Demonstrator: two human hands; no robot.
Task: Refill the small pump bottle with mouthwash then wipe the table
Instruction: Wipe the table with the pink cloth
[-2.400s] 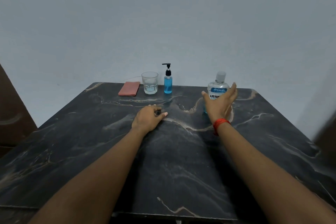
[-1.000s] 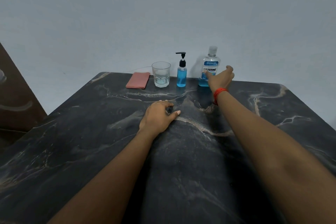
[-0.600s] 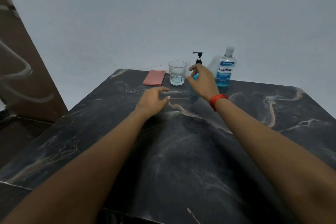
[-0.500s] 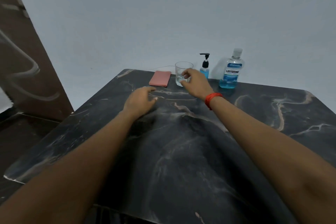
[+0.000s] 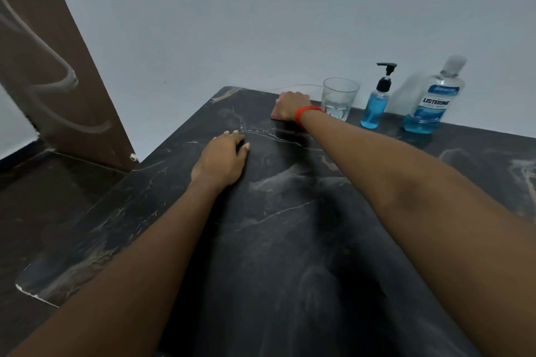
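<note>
A pale wall [image 5: 261, 23] rises behind the dark veined tabletop [image 5: 290, 255], and a brown door [image 5: 43, 66] stands off its left edge. Both bare forearms reach across the top from the near edge.

Three things stand upright in a row along the far edge, near the wall. The mouthwash [image 5: 433, 98] is furthest right; its cap is on and blue liquid fills only its bottom part. Just left of it stands the pump bottle [image 5: 376, 107], with its black pump head on and its body blue almost to the neck. Left of that, apart from it, stands a clear glass [image 5: 338, 98].

The left hand [image 5: 223, 159] rests on the tabletop towards the left edge, its fingers loosely curled and holding nothing. The right hand [image 5: 291, 106] lies at the far edge, just left of the glass, on top of the pink cloth [image 5: 274, 116]. Only the cloth's near left corner shows from under it. The fingers are hidden behind the back of the hand, so I cannot tell whether it grips the cloth or only presses on it. A red band [image 5: 309, 111] circles the right wrist.
</note>
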